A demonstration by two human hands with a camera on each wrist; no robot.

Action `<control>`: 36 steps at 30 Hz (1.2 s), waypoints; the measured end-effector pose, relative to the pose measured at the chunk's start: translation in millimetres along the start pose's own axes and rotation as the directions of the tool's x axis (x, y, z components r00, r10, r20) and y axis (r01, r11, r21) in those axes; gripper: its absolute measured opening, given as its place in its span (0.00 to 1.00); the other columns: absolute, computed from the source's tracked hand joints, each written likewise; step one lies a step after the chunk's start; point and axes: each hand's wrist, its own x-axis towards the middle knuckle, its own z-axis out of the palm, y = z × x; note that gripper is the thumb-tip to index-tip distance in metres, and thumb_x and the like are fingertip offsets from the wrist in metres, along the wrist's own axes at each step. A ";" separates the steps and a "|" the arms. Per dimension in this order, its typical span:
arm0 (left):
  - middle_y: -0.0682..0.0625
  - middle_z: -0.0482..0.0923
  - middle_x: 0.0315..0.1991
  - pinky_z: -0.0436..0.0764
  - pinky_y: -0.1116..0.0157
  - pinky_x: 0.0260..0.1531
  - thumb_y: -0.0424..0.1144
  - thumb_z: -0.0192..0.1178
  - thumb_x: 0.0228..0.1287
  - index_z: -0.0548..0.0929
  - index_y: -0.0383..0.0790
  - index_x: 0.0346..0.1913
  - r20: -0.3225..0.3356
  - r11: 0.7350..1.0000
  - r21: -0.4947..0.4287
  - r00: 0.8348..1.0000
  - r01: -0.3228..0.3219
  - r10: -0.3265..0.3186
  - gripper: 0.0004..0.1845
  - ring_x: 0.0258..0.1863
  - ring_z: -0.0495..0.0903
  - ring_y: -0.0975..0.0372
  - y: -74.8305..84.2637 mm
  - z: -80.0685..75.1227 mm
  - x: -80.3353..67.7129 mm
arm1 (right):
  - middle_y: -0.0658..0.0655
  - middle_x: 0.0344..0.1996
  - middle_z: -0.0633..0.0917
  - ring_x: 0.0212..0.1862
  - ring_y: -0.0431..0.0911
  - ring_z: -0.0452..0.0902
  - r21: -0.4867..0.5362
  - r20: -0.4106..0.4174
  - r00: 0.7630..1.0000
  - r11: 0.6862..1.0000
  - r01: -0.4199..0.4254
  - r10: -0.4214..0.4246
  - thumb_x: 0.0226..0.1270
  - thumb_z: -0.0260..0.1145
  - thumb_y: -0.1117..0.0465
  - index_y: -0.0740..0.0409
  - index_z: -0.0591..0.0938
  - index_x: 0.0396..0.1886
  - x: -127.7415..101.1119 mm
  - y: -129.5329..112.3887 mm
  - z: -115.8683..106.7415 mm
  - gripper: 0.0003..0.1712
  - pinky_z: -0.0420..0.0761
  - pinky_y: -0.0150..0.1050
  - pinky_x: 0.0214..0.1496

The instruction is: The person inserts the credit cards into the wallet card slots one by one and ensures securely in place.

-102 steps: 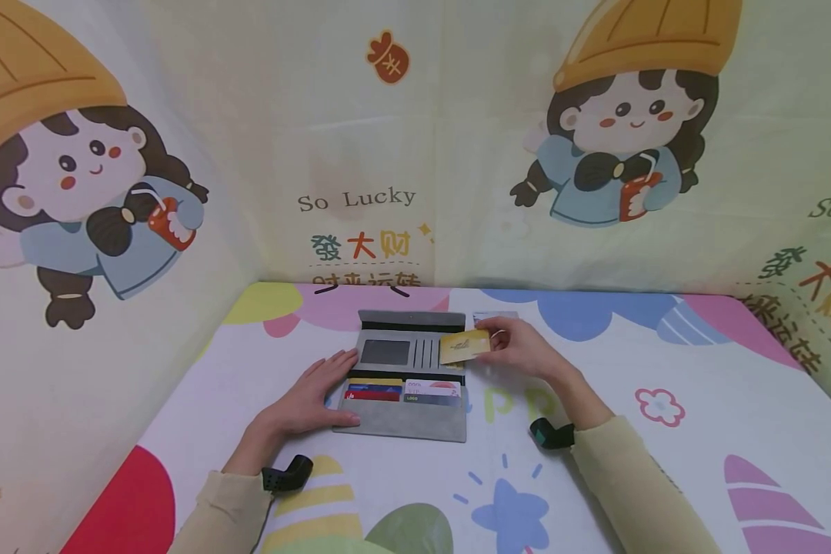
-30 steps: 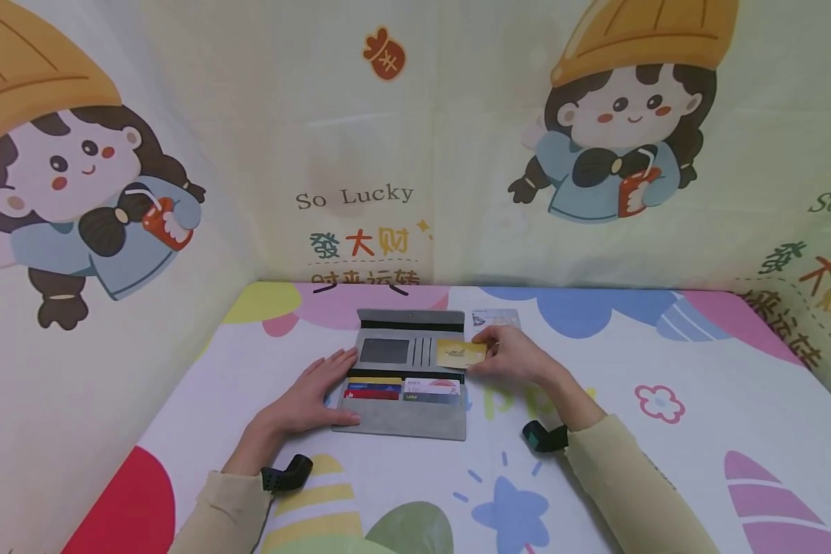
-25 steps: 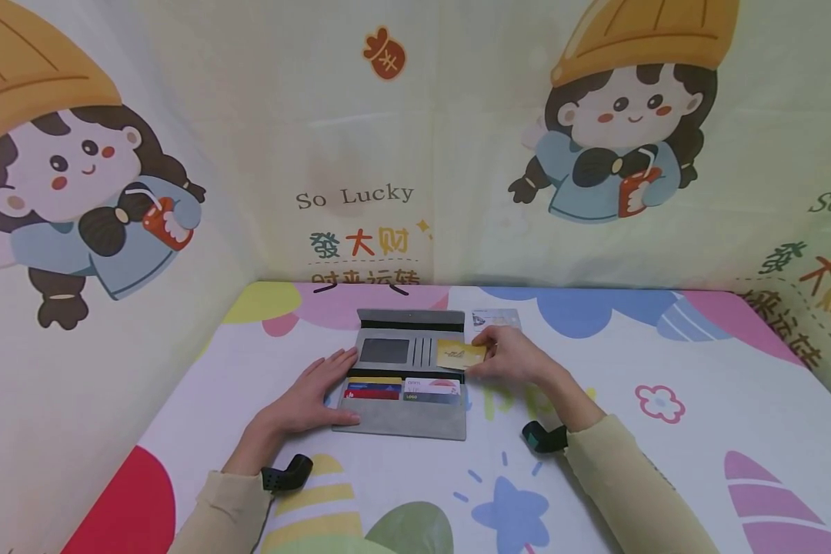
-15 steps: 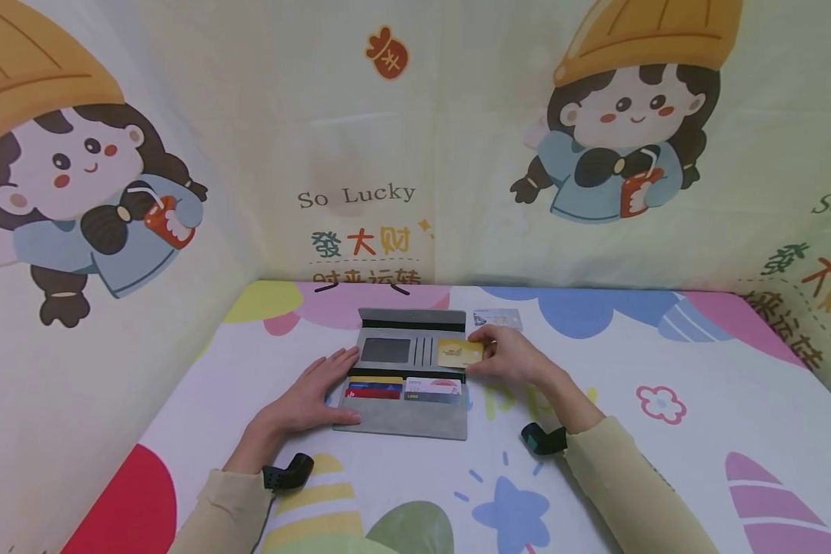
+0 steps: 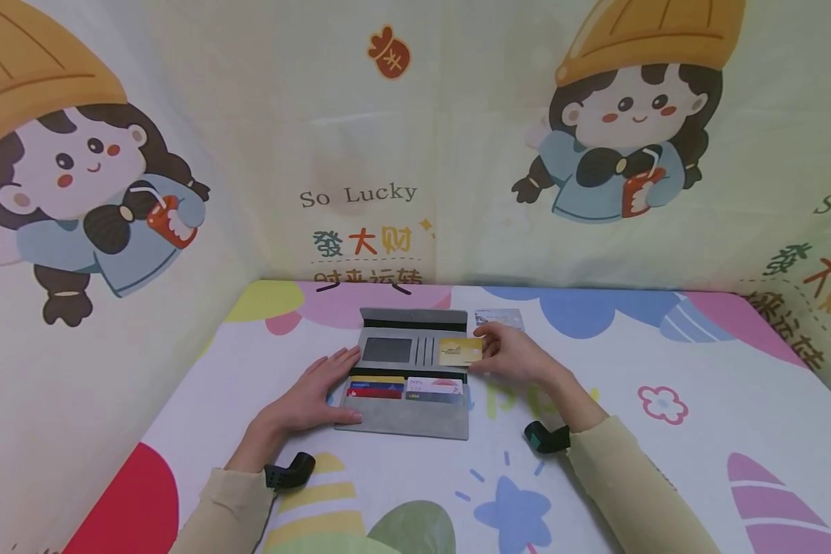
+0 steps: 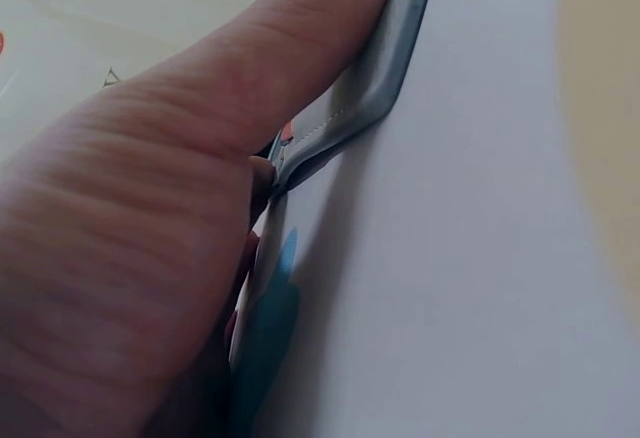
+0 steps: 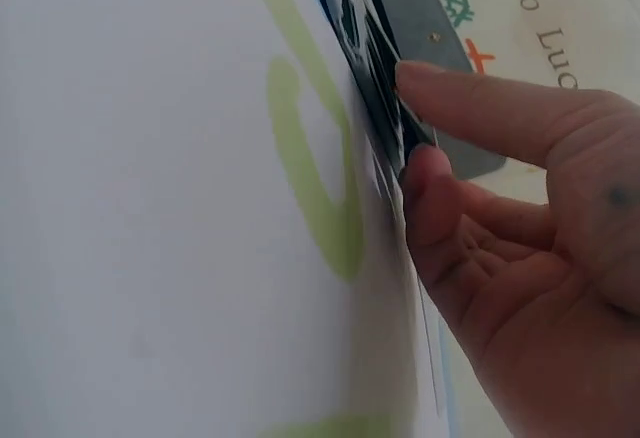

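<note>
A grey wallet (image 5: 408, 422) lies unfolded on the table in the head view. My right hand (image 5: 519, 358) pinches a gold card (image 5: 459, 352) by its right end, thumb and index finger on its edges. The card lies level over the right part of the wallet's upper panel, beside the narrow slots. My left hand (image 5: 312, 396) rests on the wallet's left edge with fingers spread, the thumb on the lower flap. In the left wrist view the left thumb (image 6: 270, 48) presses along the wallet's edge. The right wrist view shows the right fingers (image 7: 470, 98) at the wallet's side.
Blue and red cards (image 5: 375, 387) and a white card (image 5: 435, 387) sit in the wallet's lower pockets. A pale blue-grey card (image 5: 498, 317) lies on the table behind the right hand. The tablecloth (image 5: 595, 492) is printed, and a patterned backdrop (image 5: 471, 154) stands behind.
The gold card was tilted and higher a few seconds ago; it has come down level against the wallet and shifted slightly left relative to it. The left hand has stayed in place.
</note>
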 end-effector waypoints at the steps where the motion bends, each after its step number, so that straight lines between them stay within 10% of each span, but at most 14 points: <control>1: 0.44 0.52 0.80 0.41 0.43 0.75 0.60 0.73 0.52 0.59 0.38 0.79 0.000 1.000 0.000 1.000 0.001 -0.001 0.56 0.79 0.44 0.48 -0.1 -0.2 0.0 | 0.55 0.37 0.82 0.37 0.46 0.78 0.005 0.003 1.000 1.000 -0.008 0.008 0.56 0.79 0.63 0.70 0.75 0.59 -0.5 0.0 -1.4 0.33 0.79 0.40 0.46; 36: 0.45 0.53 0.80 0.41 0.44 0.75 0.61 0.73 0.52 0.59 0.37 0.79 0.009 1.000 -0.001 1.000 0.003 -0.003 0.57 0.79 0.45 0.48 1.5 -3.9 1.3 | 0.53 0.34 0.80 0.38 0.47 0.76 0.013 0.038 0.997 0.998 0.068 -0.068 0.60 0.76 0.66 0.71 0.79 0.55 11.8 -4.1 7.8 0.25 0.80 0.38 0.44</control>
